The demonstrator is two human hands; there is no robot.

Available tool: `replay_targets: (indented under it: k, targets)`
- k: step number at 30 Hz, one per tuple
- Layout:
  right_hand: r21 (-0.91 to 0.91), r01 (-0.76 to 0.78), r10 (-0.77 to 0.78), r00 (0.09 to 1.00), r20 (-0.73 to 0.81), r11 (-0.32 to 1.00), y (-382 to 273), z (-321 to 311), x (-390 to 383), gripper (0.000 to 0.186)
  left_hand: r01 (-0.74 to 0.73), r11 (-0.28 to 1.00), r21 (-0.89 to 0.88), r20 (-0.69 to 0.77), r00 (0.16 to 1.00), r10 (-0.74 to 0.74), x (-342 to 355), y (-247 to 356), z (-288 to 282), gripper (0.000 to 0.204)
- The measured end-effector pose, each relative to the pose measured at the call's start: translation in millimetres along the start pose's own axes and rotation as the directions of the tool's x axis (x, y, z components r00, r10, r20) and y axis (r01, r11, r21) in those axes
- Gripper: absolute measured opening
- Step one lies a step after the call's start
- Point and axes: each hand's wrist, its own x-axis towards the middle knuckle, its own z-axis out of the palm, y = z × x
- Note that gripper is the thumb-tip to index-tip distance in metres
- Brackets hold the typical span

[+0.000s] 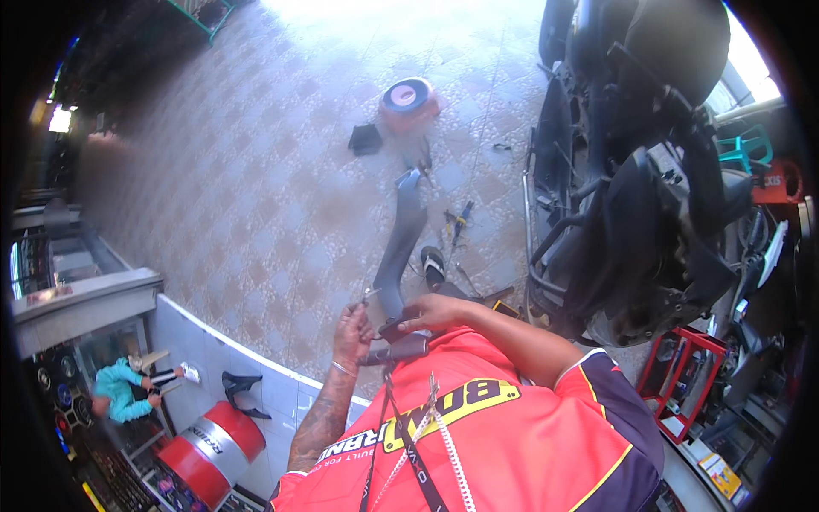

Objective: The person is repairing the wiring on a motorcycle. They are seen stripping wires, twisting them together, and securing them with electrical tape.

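Observation:
A long grey plastic panel (401, 239), curved like a motorcycle body part, stretches from my lap away over the floor. My right hand (437, 313) lies over the panel's near end, its fingers closed around a dark edge there. Just left of it, my left hand (351, 333) is raised beside the panel with the fingers pinched. A small thin metal piece (369, 293) sticks up from that pinch; too small to name its kind. Below my hands a dark rounded part (408, 346) rests against my red shirt.
A partly stripped motorcycle (614, 188) stands at right. Yellow-and-black hand tools (461, 224), a black piece (365, 139) and a round object (407, 96) lie on the tiled floor. A red-and-white drum (212, 448) and a person in teal (126, 391) are at lower left.

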Motion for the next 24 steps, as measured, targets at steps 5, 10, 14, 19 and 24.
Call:
replay_targets:
  k: [5, 10, 14, 19, 24]
  targets:
    - [-0.035, -0.097, 0.098, 0.995, 0.013, 0.995, -52, -99, 0, 0.063, -0.05, 0.999, -0.015, 0.12, 0.991, 0.051, 57, 94, 53, 0.006]
    - [-0.257, -0.236, 0.17, 0.952, -0.255, 0.937, -30, -180, -9, 0.042, -0.011, 1.0, -0.013, 0.195, 0.981, 0.013, 124, 171, 103, 0.005]
    - [0.102, -0.176, 0.203, 0.798, -0.568, 0.979, 7, -199, -20, 0.035, 0.078, 0.99, 0.116, 0.346, 0.931, -0.114, 194, 219, 140, 0.005]
    - [0.256, -0.422, 0.382, 0.247, -0.891, 0.87, 23, -179, -46, 0.028, 0.168, 0.949, 0.266, 0.367, 0.893, -0.26, 287, 297, 188, 0.004]
    - [0.496, -0.499, 0.465, -0.196, -0.864, 0.711, 30, -119, -53, 0.027, 0.19, 0.881, 0.432, 0.419, 0.823, -0.383, 335, 351, 225, 0.004]
